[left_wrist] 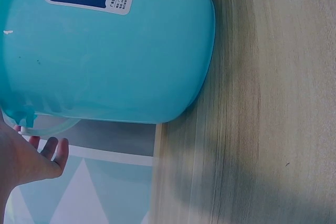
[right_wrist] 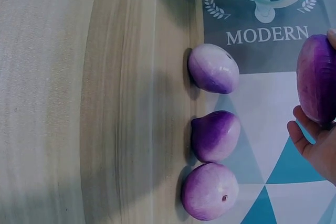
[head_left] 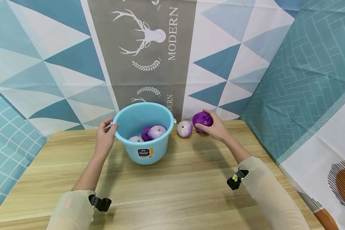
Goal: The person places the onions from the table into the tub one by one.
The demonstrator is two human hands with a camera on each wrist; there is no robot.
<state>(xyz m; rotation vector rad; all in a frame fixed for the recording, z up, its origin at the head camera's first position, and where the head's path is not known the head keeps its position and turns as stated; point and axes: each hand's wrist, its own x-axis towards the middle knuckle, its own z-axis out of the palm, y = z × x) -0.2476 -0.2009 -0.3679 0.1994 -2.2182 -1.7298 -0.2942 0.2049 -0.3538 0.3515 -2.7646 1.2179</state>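
The blue plastic bucket point(head_left: 161, 148) stands upright on the table. At its left rim, my left hand point(head_left: 104, 139) grips the edge by the handle joint, with the thumb at the front. Inside the bucket lie a dark purple onion point(head_left: 146, 134), a pale purple onion point(head_left: 157, 131) and a whitish onion point(head_left: 135, 139). To the bucket's right, my right hand point(head_left: 217, 129) holds a dark purple onion point(head_left: 202, 118) between thumb and fingers, raised off the table. In the right wrist view, a pale onion point(right_wrist: 212, 69), a darker onion point(right_wrist: 216, 136) and another pale onion point(right_wrist: 210, 191) sit in a row.
The wooden table point(head_left: 161, 198) reaches back to a patterned wall cloth point(head_left: 143, 73). A teal herringbone cloth point(head_left: 307, 70) borders the right side, and a blue tiled cloth point(head_left: 11, 150) the left. The bucket's pale handle point(right_wrist: 289, 1) hangs at its back.
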